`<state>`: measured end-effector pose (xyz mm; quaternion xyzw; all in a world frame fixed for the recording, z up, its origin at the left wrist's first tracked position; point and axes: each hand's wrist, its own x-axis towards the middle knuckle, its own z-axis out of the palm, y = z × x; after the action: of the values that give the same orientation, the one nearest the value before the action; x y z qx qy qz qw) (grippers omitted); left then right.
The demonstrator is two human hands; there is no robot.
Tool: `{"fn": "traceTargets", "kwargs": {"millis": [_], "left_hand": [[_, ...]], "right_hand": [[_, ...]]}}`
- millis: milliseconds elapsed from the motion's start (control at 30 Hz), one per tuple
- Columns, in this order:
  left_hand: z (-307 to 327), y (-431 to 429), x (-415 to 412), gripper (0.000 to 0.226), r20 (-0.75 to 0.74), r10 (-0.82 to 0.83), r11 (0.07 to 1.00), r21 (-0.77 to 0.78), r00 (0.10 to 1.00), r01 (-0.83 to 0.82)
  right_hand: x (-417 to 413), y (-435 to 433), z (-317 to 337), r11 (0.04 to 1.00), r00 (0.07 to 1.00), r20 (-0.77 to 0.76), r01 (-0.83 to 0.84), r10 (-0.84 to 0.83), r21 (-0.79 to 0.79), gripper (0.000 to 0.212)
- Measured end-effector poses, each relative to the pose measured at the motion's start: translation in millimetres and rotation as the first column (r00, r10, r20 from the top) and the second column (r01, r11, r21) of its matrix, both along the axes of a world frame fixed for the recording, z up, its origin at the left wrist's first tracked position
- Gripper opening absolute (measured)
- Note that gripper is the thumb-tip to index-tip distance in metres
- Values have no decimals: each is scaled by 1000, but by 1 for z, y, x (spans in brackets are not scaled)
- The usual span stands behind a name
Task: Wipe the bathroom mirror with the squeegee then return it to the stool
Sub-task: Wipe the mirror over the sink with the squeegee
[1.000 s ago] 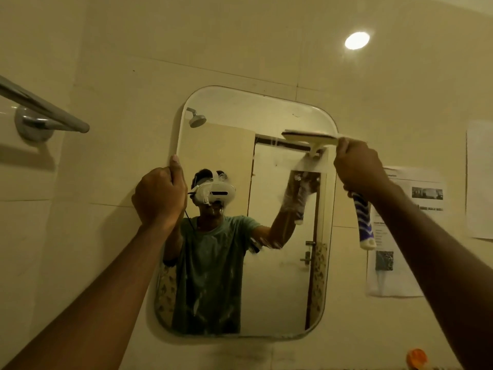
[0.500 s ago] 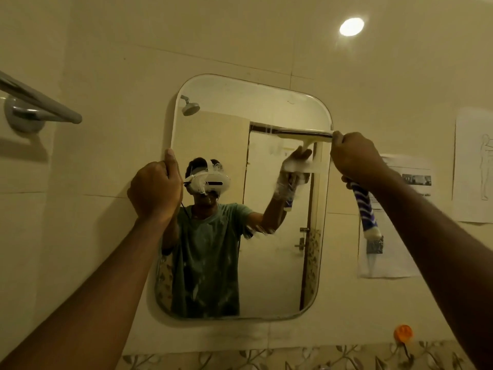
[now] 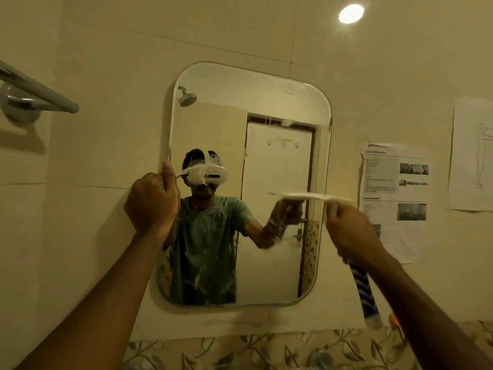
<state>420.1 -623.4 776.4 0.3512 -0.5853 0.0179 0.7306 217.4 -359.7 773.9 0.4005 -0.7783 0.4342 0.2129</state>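
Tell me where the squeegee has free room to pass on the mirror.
Free: the glass below the squeegee down to the bottom rim of the mirror, and the strip between both hands. Crowded: the left rim, gripped by the left hand; the right rim, where the right hand holds it.

We can read no words anywhere here. The printed sheet [image 3: 394,182] on the wall [image 3: 106,62], just right of the mirror [image 3: 250,102], carries a heading, lines of print and small dark photos, all too blurred for us to make out. The second sheet [image 3: 472,156], further right, shows only a faint outline figure.
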Motion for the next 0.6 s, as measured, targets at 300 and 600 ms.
{"fn": "traceTargets", "kwargs": {"millis": [300, 600], "left_hand": [[-2, -1, -1, 56, -2, 43, 998, -50, 999, -43], [-2, -2, -1, 58, -7, 6, 1000, -6, 1000, -6]], "right_hand": [[-7, -18, 153, 984, 997, -56, 33, -43, -175, 41], [-8, -26, 34, 992, 996, -86, -43, 33, -122, 42]]}}
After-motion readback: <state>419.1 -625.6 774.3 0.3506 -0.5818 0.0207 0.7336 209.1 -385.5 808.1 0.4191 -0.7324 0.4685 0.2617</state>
